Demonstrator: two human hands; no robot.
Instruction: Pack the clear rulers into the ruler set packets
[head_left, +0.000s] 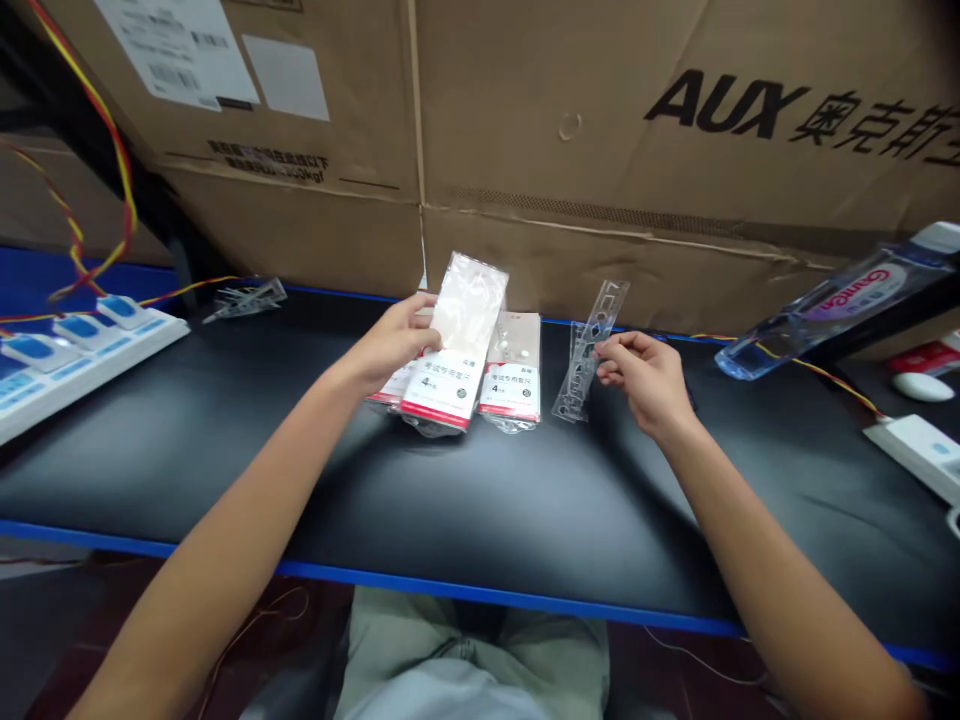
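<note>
- The white packet in a clear bag is up off the tabletop, near the middle of the view. Its long side leans from 7 o'clock to 1 o'clock.
- The left hand is at 9 o'clock from the white packet and is the nearer hand. It is closed on the packet's left edge.
- A second packet lies just beside the white packet, at 3 o'clock.
- A clear plastic ruler with cut-out shapes is at 3 o'clock from the second packet. Its long side also leans from 7 o'clock to 1 o'clock.
- The right hand is at 3 o'clock from the ruler and is the nearer hand. Its curled fingertips touch the ruler's edge, but I cannot tell if they really grip it.
- The left hand hides part of the white packet. The small words on both labels are too hard to read.
- A white power strip sits at 9 o'clock, and a clear water bottle, cut off by the edge of the view, sits at 3 o'clock.
- Big cardboard boxes stand behind the tabletop, and the view cuts off their tops.
</note>
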